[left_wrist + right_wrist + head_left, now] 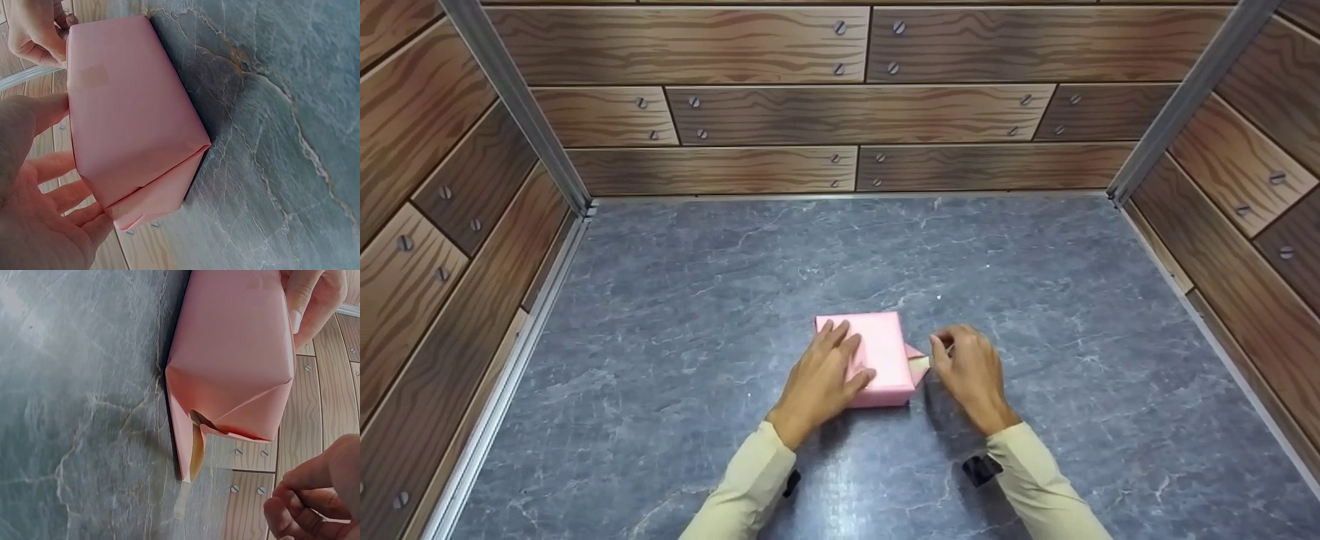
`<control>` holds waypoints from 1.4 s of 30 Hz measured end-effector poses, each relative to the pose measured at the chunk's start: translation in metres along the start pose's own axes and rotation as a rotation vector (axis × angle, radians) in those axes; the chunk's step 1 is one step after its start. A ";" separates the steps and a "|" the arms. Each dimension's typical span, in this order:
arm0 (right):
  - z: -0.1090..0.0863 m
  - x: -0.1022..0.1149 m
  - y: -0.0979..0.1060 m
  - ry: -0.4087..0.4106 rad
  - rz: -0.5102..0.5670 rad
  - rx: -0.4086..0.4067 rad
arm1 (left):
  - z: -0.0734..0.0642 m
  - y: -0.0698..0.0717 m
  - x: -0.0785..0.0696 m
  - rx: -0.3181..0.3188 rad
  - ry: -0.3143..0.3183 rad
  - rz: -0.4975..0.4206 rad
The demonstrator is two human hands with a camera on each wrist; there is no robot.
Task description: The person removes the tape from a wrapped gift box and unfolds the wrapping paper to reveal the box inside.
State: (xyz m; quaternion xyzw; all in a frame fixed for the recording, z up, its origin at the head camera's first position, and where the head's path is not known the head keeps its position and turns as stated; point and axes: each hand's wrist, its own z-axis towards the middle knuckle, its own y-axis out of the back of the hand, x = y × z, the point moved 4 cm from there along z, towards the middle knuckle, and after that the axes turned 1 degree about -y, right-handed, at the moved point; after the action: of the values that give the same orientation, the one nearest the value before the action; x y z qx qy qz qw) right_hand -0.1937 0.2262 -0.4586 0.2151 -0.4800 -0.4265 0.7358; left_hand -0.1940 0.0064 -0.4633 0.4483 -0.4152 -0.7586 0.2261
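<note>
A box wrapped in pink paper [885, 349] lies on the grey marbled surface. My left hand [819, 379] rests on its top with fingers spread and fairly straight. At the right end, a folded paper flap [181, 430] juts out, showing its pale inside. From the flap's tip hangs a short strip of clear tape [181, 499]. My right hand [971, 367] is just right of that tip, its fingers curled in; in the right wrist view it stands apart from the tape and nothing shows in it. The other end [160, 191] is folded over.
The marbled tabletop [697, 300] extends around the box. Wood-patterned walls [772, 112] enclose the back and both sides, with metal rails [517, 112] at the corners. Small white specks [938, 297] lie beyond the box.
</note>
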 end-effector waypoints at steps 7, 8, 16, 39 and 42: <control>0.001 0.002 0.003 0.021 0.013 0.003 | 0.000 0.000 0.000 -0.019 -0.020 0.006; 0.001 0.003 0.003 0.029 0.019 0.004 | 0.000 0.000 0.000 -0.021 -0.021 0.006; -0.001 0.014 0.001 0.100 0.083 0.067 | -0.002 0.001 0.002 -0.047 -0.043 0.033; -0.018 0.039 -0.008 0.310 0.104 0.274 | -0.002 -0.003 0.002 -0.076 -0.064 0.090; -0.019 0.040 -0.008 0.306 0.098 0.282 | -0.002 -0.002 0.002 -0.069 -0.063 0.093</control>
State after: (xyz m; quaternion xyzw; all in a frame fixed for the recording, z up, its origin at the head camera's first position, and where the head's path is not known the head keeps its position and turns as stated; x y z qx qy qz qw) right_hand -0.1737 0.1867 -0.4520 0.3544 -0.4275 -0.2811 0.7827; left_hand -0.1932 0.0050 -0.4668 0.3966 -0.4159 -0.7749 0.2631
